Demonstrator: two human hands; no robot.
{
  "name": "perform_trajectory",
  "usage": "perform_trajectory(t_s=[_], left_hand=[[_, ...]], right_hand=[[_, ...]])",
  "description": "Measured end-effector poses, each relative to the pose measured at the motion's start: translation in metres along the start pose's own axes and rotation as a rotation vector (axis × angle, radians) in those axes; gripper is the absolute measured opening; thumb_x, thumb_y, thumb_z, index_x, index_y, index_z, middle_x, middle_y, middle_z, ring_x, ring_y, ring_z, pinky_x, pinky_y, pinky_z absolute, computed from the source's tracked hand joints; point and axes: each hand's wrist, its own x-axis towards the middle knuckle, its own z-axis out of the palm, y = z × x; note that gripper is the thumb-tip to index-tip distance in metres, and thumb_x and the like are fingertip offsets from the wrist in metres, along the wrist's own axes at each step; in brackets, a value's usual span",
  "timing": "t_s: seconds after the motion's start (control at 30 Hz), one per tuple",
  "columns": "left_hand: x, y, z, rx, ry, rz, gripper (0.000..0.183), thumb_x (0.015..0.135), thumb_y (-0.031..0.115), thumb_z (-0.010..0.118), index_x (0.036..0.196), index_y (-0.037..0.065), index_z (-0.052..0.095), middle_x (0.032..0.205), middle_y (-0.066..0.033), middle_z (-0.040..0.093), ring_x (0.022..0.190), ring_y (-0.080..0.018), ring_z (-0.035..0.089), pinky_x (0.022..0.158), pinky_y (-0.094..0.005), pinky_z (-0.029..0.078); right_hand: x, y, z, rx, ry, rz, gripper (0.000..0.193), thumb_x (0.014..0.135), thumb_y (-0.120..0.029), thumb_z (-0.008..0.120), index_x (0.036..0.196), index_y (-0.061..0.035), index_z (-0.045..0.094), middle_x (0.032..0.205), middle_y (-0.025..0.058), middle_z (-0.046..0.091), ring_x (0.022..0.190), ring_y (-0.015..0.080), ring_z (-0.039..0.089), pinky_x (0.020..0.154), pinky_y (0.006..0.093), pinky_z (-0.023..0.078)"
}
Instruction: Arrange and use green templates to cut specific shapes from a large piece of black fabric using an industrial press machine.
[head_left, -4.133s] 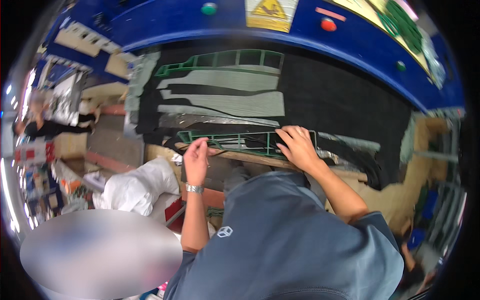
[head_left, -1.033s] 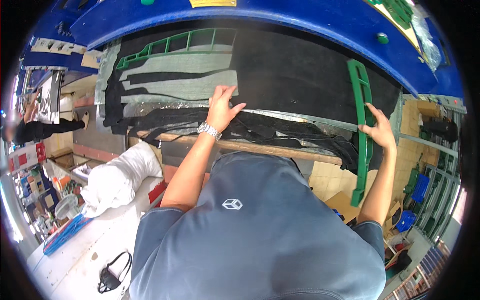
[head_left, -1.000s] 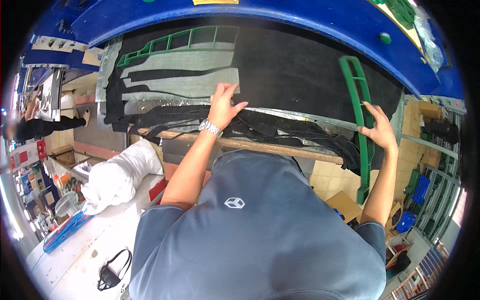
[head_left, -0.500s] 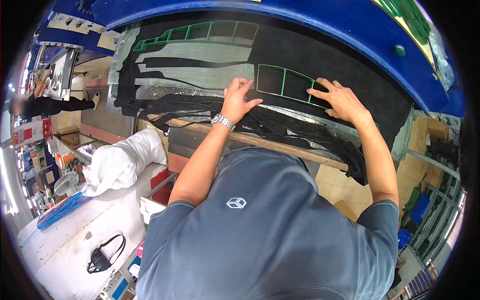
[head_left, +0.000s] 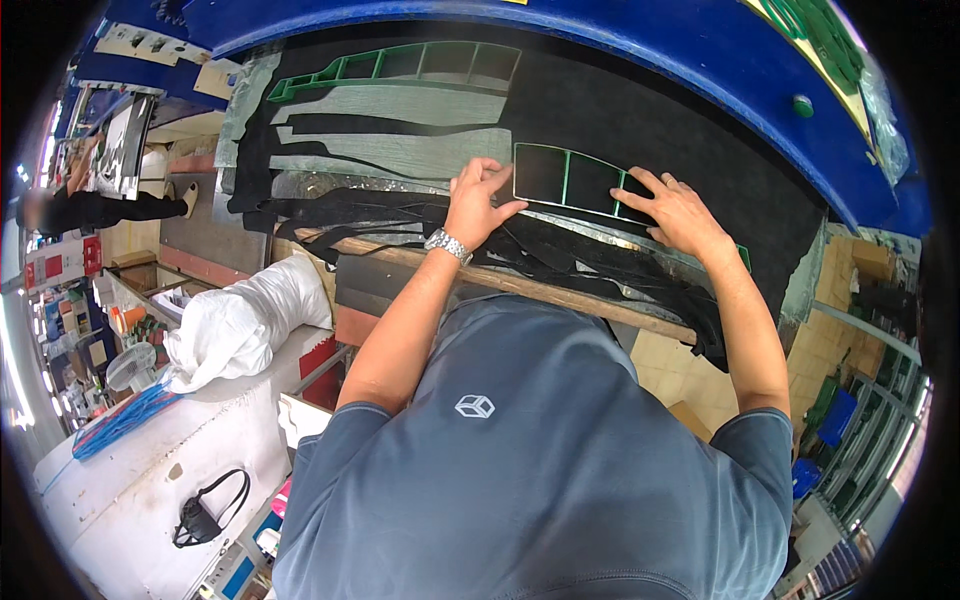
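Observation:
A green-walled cutting die (head_left: 567, 178) with cross bars rests on a black sheet of material (head_left: 600, 90), near its front edge. My left hand (head_left: 478, 205), with a metal watch at the wrist, is at the die's left end, thumb and fingers apart; its thumb tip meets the near corner. My right hand (head_left: 680, 210) lies over the die's right part, gripping the wall and a cross bar with its fingers. It covers part of the die, whose far right tip shows beyond the wrist. A second green die (head_left: 420, 62) lies at the back left.
Cut black strips (head_left: 360, 210) hang along the wooden front rail (head_left: 500, 282). A pale board (head_left: 410, 105) shows through cut-out gaps. A blue machine beam (head_left: 660, 45) spans the far side. White stuffed sack (head_left: 250, 315) and black bag (head_left: 205, 518) lie left; another person (head_left: 100, 212) is farther left.
The near die's left end has shifted toward me, turning the die slightly. My left thumb now meets its corner; my right hand has moved slightly left and toward me with the die.

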Motion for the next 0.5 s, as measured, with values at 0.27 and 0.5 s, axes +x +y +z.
perform_trajectory(t_s=[0.27, 0.5], left_hand=[[0.007, 0.000, 0.001, -0.002, 0.010, 0.067, 0.056, 0.072, 0.030, 0.093, 0.120, 0.006, 0.076, 0.121, -0.0092, 0.065, 0.107, -0.0280, 0.064, 0.091, -0.0441, 0.050], [0.008, 0.003, -0.002, 0.012, -0.007, 0.033, 0.054, 0.072, 0.023, 0.095, 0.117, 0.001, 0.077, 0.119, -0.0140, 0.065, 0.103, -0.0308, 0.065, 0.089, -0.0411, 0.054]], right_hand=[[-0.061, 0.031, 0.036, 0.260, 0.418, 0.221, 0.084, 0.076, -0.015, 0.085, 0.153, -0.0187, 0.052, 0.160, 0.0130, 0.046, 0.142, 0.0359, 0.049, 0.116, 0.0488, 0.042], [-0.186, 0.095, 0.150, 0.469, 0.764, 0.754, 0.060, 0.083, -0.021, 0.079, 0.139, -0.0064, 0.063, 0.142, 0.0164, 0.061, 0.133, 0.0377, 0.057, 0.112, 0.0454, 0.046]])
